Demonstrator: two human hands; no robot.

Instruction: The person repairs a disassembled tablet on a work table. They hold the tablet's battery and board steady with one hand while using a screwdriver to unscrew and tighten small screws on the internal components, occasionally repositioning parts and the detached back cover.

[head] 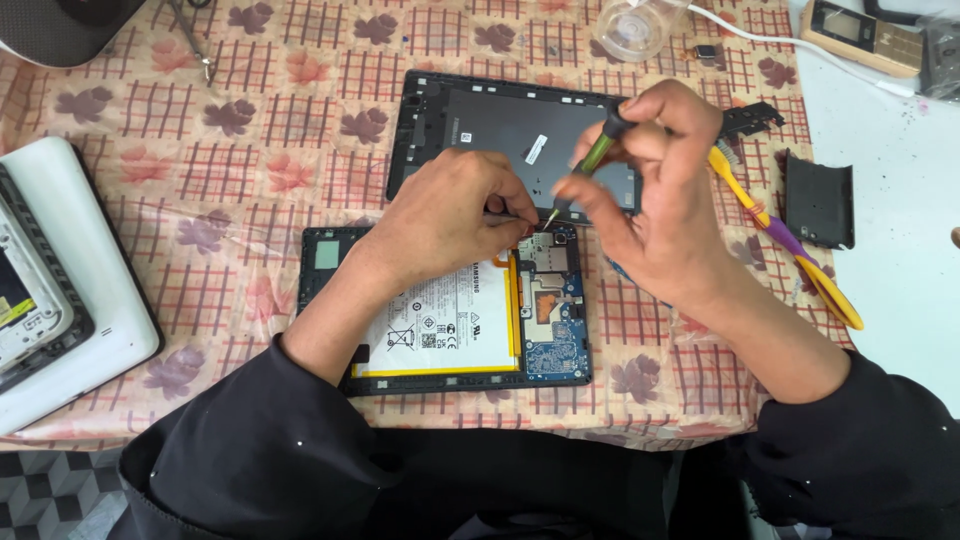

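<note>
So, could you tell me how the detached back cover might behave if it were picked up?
The back cover looks thin and flat, so probably light and slightly flexible. Its smooth dark surface may be slippery. Lying flat on the tablecloth, it should slide rather than roll or tip.

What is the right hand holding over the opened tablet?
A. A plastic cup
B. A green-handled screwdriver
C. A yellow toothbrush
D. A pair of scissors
B: the right hand grips a green-handled screwdriver with its tip down at the top edge of the opened tablet, beside the left hand.
</note>
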